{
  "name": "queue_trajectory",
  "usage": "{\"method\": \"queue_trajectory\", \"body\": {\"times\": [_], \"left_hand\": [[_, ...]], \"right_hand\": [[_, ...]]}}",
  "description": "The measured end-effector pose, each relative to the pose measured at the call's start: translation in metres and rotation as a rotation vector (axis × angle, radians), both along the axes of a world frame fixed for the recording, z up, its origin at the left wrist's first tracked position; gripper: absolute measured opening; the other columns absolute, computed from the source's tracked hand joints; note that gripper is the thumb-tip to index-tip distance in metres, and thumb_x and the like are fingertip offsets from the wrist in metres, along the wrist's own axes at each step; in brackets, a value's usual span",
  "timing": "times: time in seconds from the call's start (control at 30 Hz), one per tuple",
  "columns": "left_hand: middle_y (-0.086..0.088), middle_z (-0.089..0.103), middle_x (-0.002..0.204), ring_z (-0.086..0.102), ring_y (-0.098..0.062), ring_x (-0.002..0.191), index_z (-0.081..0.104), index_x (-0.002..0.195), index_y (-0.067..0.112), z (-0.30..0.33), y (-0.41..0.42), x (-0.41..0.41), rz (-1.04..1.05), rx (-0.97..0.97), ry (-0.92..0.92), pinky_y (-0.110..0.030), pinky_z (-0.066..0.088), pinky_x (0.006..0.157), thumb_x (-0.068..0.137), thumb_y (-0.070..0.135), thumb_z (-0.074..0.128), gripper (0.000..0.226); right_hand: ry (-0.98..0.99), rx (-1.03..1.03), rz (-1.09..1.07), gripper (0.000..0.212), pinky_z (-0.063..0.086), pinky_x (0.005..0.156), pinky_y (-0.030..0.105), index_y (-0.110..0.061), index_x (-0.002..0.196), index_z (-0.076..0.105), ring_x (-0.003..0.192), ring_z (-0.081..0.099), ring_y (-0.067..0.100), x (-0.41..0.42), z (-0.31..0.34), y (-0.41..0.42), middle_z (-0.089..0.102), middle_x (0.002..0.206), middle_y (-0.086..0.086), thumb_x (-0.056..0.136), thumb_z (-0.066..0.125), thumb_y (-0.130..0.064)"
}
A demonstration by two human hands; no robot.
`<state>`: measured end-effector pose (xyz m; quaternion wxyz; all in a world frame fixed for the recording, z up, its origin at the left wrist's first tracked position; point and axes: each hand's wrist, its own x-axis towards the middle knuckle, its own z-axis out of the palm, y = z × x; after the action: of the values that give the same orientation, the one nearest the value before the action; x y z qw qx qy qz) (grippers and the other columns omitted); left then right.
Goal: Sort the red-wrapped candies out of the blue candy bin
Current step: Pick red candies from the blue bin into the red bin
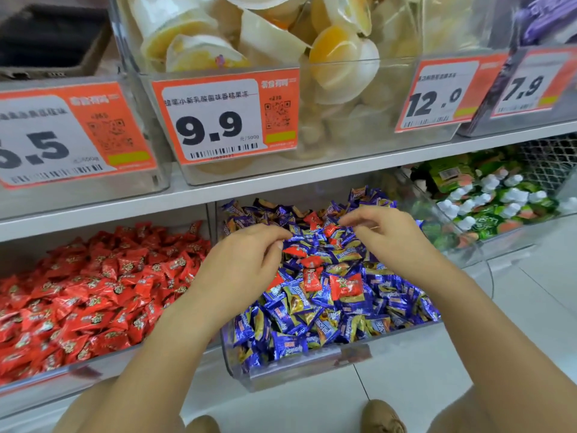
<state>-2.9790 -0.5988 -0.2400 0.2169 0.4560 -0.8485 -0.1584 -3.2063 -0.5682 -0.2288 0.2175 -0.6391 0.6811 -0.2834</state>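
The clear blue candy bin (312, 365) sits on the lower shelf, heaped with blue-wrapped candies (290, 314). Several red-wrapped candies lie on top of the heap, among them one (346, 286) near the middle and one (313, 219) at the back. My left hand (243, 267) hovers over the bin's left side with fingers curled, thumb and forefinger pinching the left end of a red candy (296, 251). My right hand (387, 235) reaches in from the right with fingers loosely bent, its fingertips just above another red candy (331, 229).
A bin of red-wrapped candies (93, 292) stands directly left of the blue bin. A bin of green packets (487, 210) is to the right. Above, a shelf (281, 185) carries jelly-cup bins with orange price tags. My feet stand on the tiled floor (530, 307) below.
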Motion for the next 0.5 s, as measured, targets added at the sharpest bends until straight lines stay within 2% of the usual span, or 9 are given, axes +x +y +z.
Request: {"method": "queue_trajectory", "body": {"times": [0.07, 0.17, 0.23, 0.3, 0.37, 0.43, 0.5], "left_hand": [[0.015, 0.053, 0.134, 0.049, -0.007, 0.122, 0.051, 0.134, 0.031, 0.000, -0.002, 0.000, -0.030, 0.018, -0.134, -0.029, 0.043, 0.097, 0.101, 0.028, 0.039, 0.036], [0.019, 0.045, 0.142, 0.045, -0.006, 0.127, 0.037, 0.141, 0.041, 0.002, -0.005, 0.000, -0.103, 0.036, -0.301, -0.030, 0.044, 0.094, 0.100, 0.038, 0.038, 0.041], [0.018, 0.045, 0.142, 0.045, -0.008, 0.128, 0.030, 0.144, 0.044, 0.003, -0.006, -0.001, -0.146, 0.036, -0.407, -0.030, 0.043, 0.093, 0.096, 0.050, 0.042, 0.049], [0.015, 0.047, 0.139, 0.046, -0.011, 0.126, 0.029, 0.143, 0.045, 0.003, -0.006, -0.003, -0.155, 0.035, -0.483, -0.031, 0.042, 0.093, 0.093, 0.055, 0.045, 0.053], [0.012, 0.051, 0.127, 0.051, -0.013, 0.114, 0.041, 0.133, 0.042, 0.002, -0.007, -0.007, -0.142, 0.017, -0.498, -0.030, 0.042, 0.083, 0.093, 0.052, 0.048, 0.042], [0.012, 0.051, 0.114, 0.050, -0.011, 0.095, 0.051, 0.112, 0.034, 0.002, -0.009, -0.011, -0.128, -0.003, -0.462, -0.028, 0.036, 0.071, 0.092, 0.046, 0.053, 0.023], [0.012, 0.054, 0.105, 0.050, -0.011, 0.088, 0.052, 0.097, 0.027, 0.002, -0.010, -0.013, -0.120, 0.000, -0.451, -0.027, 0.033, 0.066, 0.092, 0.042, 0.056, 0.016]], "right_hand": [[0.044, 0.090, 0.062, 0.024, 0.038, 0.056, 0.010, -0.033, 0.101, 0.065, 0.060, 0.056, -0.007, 0.004, 0.001, -0.002, 0.061, 0.083, -0.021, 0.093, 0.050, -0.016], [0.061, 0.116, 0.114, 0.010, 0.043, 0.062, 0.018, -0.035, 0.093, 0.068, 0.066, 0.061, 0.010, 0.008, 0.006, 0.004, 0.063, 0.076, -0.021, 0.085, 0.065, -0.029], [0.074, 0.222, 0.210, 0.025, 0.047, 0.068, 0.018, -0.040, 0.095, 0.068, 0.074, 0.060, 0.001, 0.008, 0.009, 0.012, 0.063, 0.087, -0.022, 0.072, 0.076, -0.044], [0.211, 0.351, 0.295, 0.043, 0.045, 0.075, 0.017, -0.044, 0.106, 0.063, 0.086, 0.055, -0.005, 0.008, 0.003, 0.018, 0.060, 0.099, -0.022, 0.067, 0.079, -0.049], [0.343, 0.348, 0.307, 0.046, 0.042, 0.076, 0.019, -0.043, 0.112, 0.060, 0.089, 0.052, -0.002, 0.011, -0.005, 0.018, 0.056, 0.100, -0.021, 0.070, 0.079, -0.045], [0.284, 0.290, 0.270, 0.034, 0.043, 0.075, 0.022, -0.040, 0.103, 0.063, 0.088, 0.054, 0.001, 0.012, -0.008, 0.015, 0.059, 0.097, -0.017, 0.073, 0.078, -0.037], [0.192, 0.248, 0.223, 0.024, 0.045, 0.071, 0.021, -0.040, 0.096, 0.060, 0.082, 0.056, 0.001, 0.009, -0.007, 0.015, 0.062, 0.092, -0.012, 0.079, 0.074, -0.031]]}}
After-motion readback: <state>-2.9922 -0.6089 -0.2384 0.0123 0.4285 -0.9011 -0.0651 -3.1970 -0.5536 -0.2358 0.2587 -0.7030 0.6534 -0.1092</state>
